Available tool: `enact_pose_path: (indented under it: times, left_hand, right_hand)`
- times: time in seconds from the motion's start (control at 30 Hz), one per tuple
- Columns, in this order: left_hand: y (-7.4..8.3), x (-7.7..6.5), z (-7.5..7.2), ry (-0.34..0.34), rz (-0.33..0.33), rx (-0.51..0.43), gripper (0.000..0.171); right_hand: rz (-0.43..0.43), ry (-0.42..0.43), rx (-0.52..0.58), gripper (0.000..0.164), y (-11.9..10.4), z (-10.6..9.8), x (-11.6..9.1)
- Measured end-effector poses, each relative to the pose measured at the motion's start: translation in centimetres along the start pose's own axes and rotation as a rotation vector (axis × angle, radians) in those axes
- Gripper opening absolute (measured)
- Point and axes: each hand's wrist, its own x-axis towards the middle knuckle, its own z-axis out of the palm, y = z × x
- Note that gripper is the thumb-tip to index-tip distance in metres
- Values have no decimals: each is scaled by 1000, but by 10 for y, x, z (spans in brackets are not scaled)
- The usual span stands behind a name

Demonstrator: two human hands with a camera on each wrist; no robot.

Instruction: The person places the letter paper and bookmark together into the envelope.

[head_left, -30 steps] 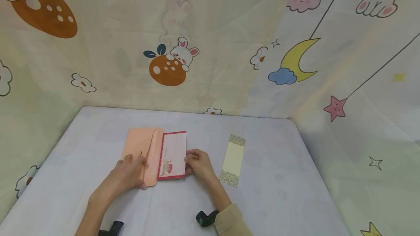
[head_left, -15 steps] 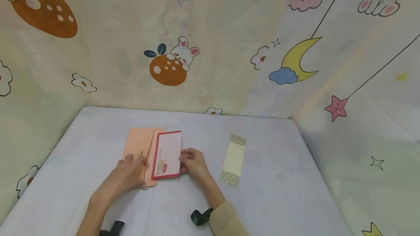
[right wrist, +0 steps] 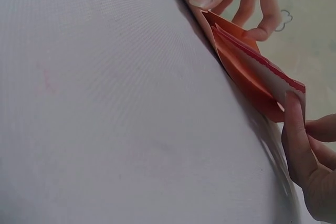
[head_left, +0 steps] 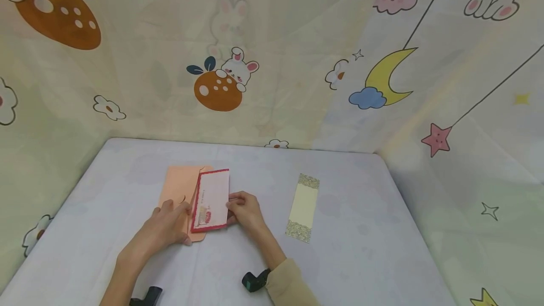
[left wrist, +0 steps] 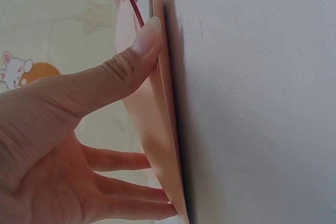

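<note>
Card (head_left: 213,192) with red edging, pinched at three o'clock by right hand (head_left: 245,210), overlapping peach envelope (head_left: 180,182) toward nine o'clock, left hand (head_left: 167,222) pressing envelope, fingers spread

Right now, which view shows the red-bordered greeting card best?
Head view: the red-bordered greeting card shows its printed face and border. Right wrist has it closer to edge-on, pinched by the right hand. Left wrist gives mostly a red edge.

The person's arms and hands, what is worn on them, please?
The left hand and right hand wear no gloves. A beige sleeve shows on the right arm; the visible left forearm is bare. A black device shows beside each forearm.
</note>
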Motion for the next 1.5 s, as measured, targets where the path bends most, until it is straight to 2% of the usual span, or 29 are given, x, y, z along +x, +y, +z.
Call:
enact_pose_path:
  times: [0.27,0.9,1.2,1.5]
  left_hand:
    - [-1,1,0,4,8,15,80]
    - [0,1,1,12,22,14,70]
    - [0,2,2,18,26,18,70]
    - [1,2,1,19,29,38,78]
  right_hand:
    - [-26,-6,-3,23,-1,8,2]
    - [-12,-10,24,20,-1,24,7]
    - [-16,-31,44,20,-2,29,6]
    - [-65,-16,17,20,-1,35,10]
